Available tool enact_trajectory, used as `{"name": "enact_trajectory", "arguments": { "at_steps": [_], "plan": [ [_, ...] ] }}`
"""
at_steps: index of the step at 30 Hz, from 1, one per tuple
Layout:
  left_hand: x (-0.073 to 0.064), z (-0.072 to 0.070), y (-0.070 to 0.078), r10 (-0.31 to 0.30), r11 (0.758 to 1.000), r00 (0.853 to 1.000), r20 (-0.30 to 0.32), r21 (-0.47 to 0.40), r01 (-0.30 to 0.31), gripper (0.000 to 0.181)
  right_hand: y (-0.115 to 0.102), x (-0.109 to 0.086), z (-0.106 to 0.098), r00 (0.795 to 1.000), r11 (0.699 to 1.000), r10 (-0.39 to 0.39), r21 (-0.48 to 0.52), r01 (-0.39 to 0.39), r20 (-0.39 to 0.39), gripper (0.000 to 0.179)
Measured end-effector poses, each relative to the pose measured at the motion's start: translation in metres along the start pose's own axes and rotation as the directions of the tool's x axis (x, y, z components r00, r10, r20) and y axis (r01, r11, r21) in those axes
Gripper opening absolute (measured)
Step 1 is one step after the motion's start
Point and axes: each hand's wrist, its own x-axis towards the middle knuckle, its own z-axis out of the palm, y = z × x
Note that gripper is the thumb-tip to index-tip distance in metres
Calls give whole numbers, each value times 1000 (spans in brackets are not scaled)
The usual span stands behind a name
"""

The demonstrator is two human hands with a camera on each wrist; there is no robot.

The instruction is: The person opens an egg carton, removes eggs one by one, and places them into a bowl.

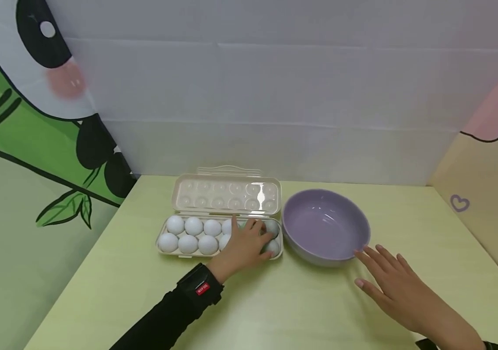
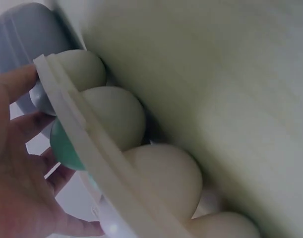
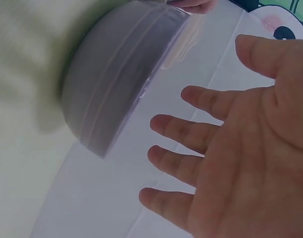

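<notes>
Pale yellow desk (image 1: pixel 100 301) runs back to a white fabric backdrop (image 1: pixel 275 87) with horizontal fold creases. Egg carton (image 1: pixel 207 214) sits on the desk, centre of the head frame and slightly left; long axis runs left to right, roughly parallel to the desk's rear edge. Lid (image 1: pixel 227 194) is hinged along the far side and laid back, its tabbed edge toward the backdrop.

White eggs (image 1: pixel 194 226) stand in two rows along the carton. At its right end, paler grey-toned eggs (image 1: pixel 272 248) are partly covered by the left hand (image 1: pixel 244 243). Left wrist view adds a green egg (image 2: pixel 67 146) between carton wall and fingers. Left grip: fingers spread and bent over the right-end eggs; cannot tell whether any egg is pinched.

Purple bowl (image 1: pixel 325 223) stands just right of the carton, close against its end, bounding that side. Right hand (image 1: pixel 400 291), lower right of the frame, is beside the bowl's near right rim; its grip is wide, fingers straight and spread, holding nothing.

Materials: carton cream-coloured, looks like plastic, lid glossy with round dimples in two rows; eggs smooth, rounded; bowl round, deep, shiny inside. Left forearm: black sleeve (image 1: pixel 152 321), black strap (image 1: pixel 192 284) with red label. Upper left, backdrop carries a printed cartoon eye (image 1: pixel 41 34) and green stalk; far right, a purple heart outline (image 1: pixel 452 200).
</notes>
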Motion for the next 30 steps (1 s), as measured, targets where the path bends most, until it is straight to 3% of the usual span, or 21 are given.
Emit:
{"name": "enact_trajectory", "arguments": {
  "at_steps": [6, 15, 18, 20, 24, 26, 27, 28, 30],
  "plan": [
    [-9, 4, 1, 7, 999, 1000, -3, -45, -7, 41, -2, 10, 20, 997, 996, -71, -50, 71, -3, 58],
    [-16, 13, 6, 59, 998, 996, -66, 0, -59, 35, -12, 9, 41, 999, 995, -51, -81, 52, 9, 68],
    [-20, 5, 7, 44, 999, 995, -91, 10, -43, 37, -15, 9, 44, 998, 993, -64, -104, 63, -6, 68],
    [-25, -4, 8, 34, 999, 990, -139, -5, -36, 38, -17, 10, 46, 997, 989, -71, -132, 68, -20, 68],
    [-38, -26, 13, 32, 993, 963, -268, -99, -60, 43, -25, 14, 43, 994, 978, -88, -193, 75, -59, 68],
    [-47, -36, 16, 26, 973, 952, -304, -210, -93, 44, -32, 18, 39, 989, 975, -113, -202, 92, -95, 69],
    [-51, -40, 18, 17, 951, 951, -309, -290, -111, 44, -37, 21, 36, 984, 976, -130, -193, 105, -119, 69],
    [-56, -43, 19, 6, 919, 951, -308, -374, -126, 45, -43, 25, 34, 979, 977, -149, -173, 124, -140, 69],
    [-65, -49, 23, -20, 816, 959, -284, -559, -149, 45, -56, 32, 30, 960, 977, -199, -121, 177, -198, 70]
  ]
}}
